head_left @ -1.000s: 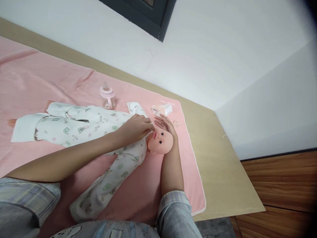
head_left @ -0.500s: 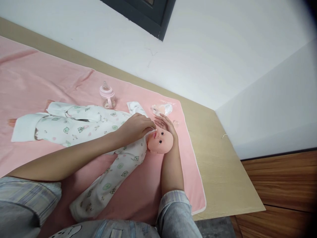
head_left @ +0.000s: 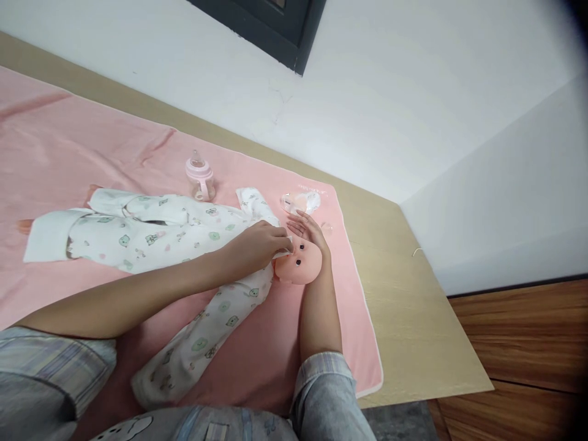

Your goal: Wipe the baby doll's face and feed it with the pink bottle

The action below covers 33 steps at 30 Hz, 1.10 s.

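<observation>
A baby doll lies on its back on a pink blanket, dressed in a white printed outfit, its head to the right. My left hand is over the doll's mouth and chin, fingers pinched on a small white tissue pressed to the face. Most of the tissue is hidden by the fingers. My right hand rests by the far side of the doll's head, fingers stretched and apart, with the forearm passing beside the crown. It holds nothing.
A pink baby bottle stands upright beyond the doll's legs. Past my right hand lies a clear and white packet, with a small clear item nearby. Beneath the blanket is a wooden board, bordered by a white wall.
My left hand has moved slightly right and down across the doll's face with the tissue, covering the mouth that showed before. My right hand stays in place.
</observation>
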{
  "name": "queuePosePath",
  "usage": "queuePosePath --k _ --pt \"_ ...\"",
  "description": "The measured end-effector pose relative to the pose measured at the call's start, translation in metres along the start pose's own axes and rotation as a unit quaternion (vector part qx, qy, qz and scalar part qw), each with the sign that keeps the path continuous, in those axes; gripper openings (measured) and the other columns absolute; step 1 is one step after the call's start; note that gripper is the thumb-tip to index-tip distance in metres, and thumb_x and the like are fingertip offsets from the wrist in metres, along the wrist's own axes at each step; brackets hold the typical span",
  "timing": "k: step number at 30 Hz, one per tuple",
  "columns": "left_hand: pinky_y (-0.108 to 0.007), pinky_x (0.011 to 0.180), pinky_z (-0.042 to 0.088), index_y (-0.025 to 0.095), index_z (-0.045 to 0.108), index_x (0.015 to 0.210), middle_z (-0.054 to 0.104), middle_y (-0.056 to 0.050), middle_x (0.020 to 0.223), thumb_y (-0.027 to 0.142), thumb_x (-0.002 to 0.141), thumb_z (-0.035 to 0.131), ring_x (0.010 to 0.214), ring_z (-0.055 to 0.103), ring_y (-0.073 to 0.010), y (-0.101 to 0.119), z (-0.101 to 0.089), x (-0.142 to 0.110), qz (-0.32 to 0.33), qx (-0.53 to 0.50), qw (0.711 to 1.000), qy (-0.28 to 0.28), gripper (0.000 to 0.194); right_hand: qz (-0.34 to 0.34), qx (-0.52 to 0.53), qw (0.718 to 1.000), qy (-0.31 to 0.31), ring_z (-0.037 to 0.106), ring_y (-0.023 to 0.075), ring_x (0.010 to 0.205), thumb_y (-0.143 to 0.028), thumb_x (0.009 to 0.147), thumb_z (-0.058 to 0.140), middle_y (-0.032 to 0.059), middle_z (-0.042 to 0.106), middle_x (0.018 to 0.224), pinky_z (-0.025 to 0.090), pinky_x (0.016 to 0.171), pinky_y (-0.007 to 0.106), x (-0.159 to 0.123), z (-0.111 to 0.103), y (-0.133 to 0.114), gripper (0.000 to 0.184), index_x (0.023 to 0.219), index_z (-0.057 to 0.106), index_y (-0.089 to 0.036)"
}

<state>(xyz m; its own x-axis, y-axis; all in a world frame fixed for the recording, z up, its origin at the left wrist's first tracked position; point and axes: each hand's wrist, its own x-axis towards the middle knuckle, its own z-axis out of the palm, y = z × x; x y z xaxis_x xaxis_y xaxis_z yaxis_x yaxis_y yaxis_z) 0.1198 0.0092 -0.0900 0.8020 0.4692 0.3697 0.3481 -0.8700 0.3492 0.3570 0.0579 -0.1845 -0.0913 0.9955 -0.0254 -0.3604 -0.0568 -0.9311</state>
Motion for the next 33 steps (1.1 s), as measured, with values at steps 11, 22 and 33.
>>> queuePosePath --k 11,22,33 --pt "-0.032 0.081 0.039 0.017 0.067 0.094 0.065 -0.003 0.093 -0.003 0.082 0.046 0.082 0.059 -0.0177 -0.006 0.007 0.002 0.036 0.026 0.998 0.038 0.031 0.001 -0.004 1.000 -0.006 0.063 0.0185 0.116 -0.039 0.082 0.065 0.0040 0.066 0.123 0.041 0.114 0.042 0.002 -0.003 0.002 0.037 0.117 0.057 -0.026" --pt "-0.034 0.077 0.040 0.015 0.068 0.095 0.064 -0.005 0.088 -0.001 0.083 0.044 0.078 0.059 -0.0191 -0.010 0.007 0.006 0.033 0.064 0.996 0.056 0.031 0.000 -0.013 1.000 -0.003 0.064 0.0184 0.115 -0.039 0.083 0.065 0.0038 0.065 0.124 0.042 0.113 0.041 0.000 0.000 0.000 0.037 0.118 0.058 -0.027" --pt "-0.028 0.073 0.036 0.020 0.073 0.086 0.070 0.001 0.083 0.015 0.093 0.056 0.077 0.061 -0.0162 -0.004 -0.022 0.001 -0.031 -0.017 0.999 -0.037 0.019 0.007 -0.022 1.000 0.014 0.063 0.0189 0.115 -0.037 0.082 0.065 0.0038 0.068 0.118 0.043 0.113 0.042 0.005 0.000 -0.002 0.039 0.118 0.058 -0.025"
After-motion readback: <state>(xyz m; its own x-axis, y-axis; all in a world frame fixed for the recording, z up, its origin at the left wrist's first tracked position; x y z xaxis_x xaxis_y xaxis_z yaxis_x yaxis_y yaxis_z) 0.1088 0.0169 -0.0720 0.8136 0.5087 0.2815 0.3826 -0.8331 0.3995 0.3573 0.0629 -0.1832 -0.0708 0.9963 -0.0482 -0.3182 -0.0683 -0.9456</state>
